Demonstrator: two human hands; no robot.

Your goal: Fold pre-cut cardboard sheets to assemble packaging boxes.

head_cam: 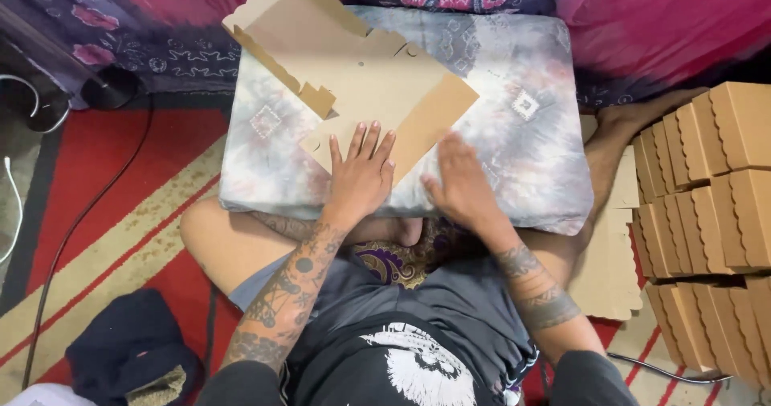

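Brown flat cardboard box blank with a scalloped edge [365,81] lies on the grey tie-dye cushion [522,125] that rests on the person's crossed legs. The left hand [361,173] presses flat on the near part of the cardboard, fingers spread, grasping nothing. The right hand [459,185] lies open on the cushion, touching the cardboard edge. Folded brown boxes [711,205] are stacked to the right of the cushion.

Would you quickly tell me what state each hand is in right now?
Left hand: open, flat on the cardboard box blank, holding nothing.
Right hand: open, pressing the blank's edge against the cushion.
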